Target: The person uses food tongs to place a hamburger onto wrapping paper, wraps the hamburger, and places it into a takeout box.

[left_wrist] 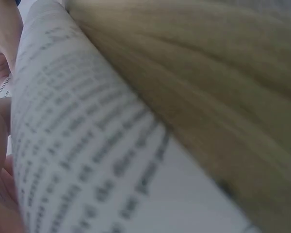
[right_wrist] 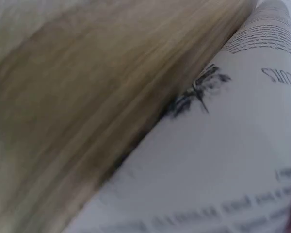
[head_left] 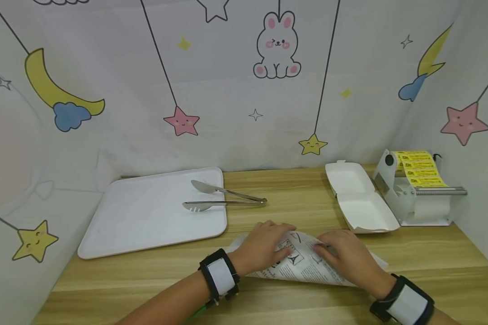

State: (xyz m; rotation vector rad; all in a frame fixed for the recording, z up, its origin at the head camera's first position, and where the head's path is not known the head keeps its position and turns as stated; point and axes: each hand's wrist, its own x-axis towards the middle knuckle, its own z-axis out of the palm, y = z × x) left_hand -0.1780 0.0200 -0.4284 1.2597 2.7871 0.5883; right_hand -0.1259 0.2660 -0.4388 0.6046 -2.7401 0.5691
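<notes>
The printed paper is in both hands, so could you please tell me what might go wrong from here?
The printed paper bends up between the left hand and right hand, so it might spring open if either lets go. The tongs jut past the tray's edge, so a forward reach could knock them. The open box sits beyond the right hand and might get nudged.
</notes>
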